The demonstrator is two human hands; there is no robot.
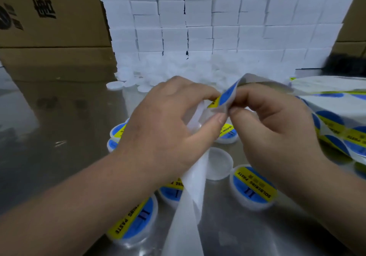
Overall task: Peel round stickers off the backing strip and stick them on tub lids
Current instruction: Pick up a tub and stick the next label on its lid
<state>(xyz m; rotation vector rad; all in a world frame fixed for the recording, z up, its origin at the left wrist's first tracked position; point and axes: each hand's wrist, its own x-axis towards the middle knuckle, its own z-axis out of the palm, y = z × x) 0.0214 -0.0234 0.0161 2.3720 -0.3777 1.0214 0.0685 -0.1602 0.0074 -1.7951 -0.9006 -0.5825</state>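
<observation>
Above the bare lid (218,162), left hand (168,125) and right hand (277,129) pinch sticker (224,97) and backing strip (190,196); peeling under way, placement next.

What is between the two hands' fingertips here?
Head view: a blue-and-yellow round sticker, curling off the backing strip; the left hand pinches its edge, the right hand holds the strip.
</observation>
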